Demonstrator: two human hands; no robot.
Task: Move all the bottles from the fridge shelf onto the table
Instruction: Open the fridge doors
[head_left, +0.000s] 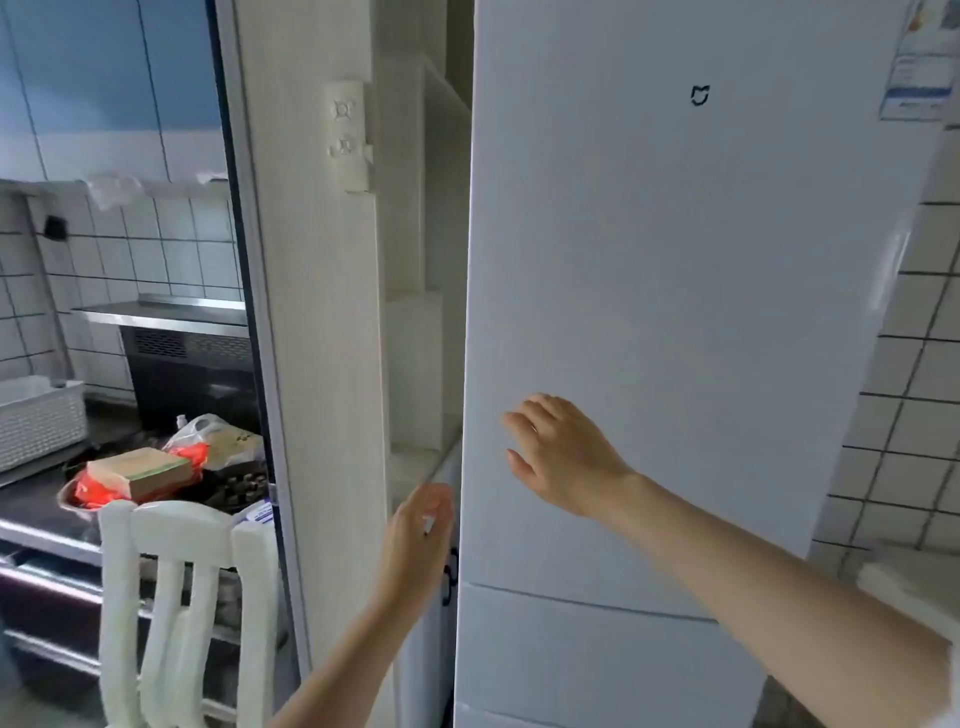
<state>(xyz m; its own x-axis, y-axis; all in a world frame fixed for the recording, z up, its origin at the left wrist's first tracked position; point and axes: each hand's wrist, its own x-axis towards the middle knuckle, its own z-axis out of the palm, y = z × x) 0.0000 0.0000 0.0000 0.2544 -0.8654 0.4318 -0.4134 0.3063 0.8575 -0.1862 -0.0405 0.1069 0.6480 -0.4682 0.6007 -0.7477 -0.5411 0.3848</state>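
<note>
Fingers (524, 415) on fridge door (675, 312) — shut.

You had two hands up, the left hand (421, 525) and the right hand (558, 457), before one white fridge (675, 312); one white chair (182, 597), one basket (39, 415).

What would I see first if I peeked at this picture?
The tall white fridge door, shut, fills the middle and right. The right hand reaches open toward its front, and the left hand is at the door's left edge. A white chair stands at lower left.
</note>
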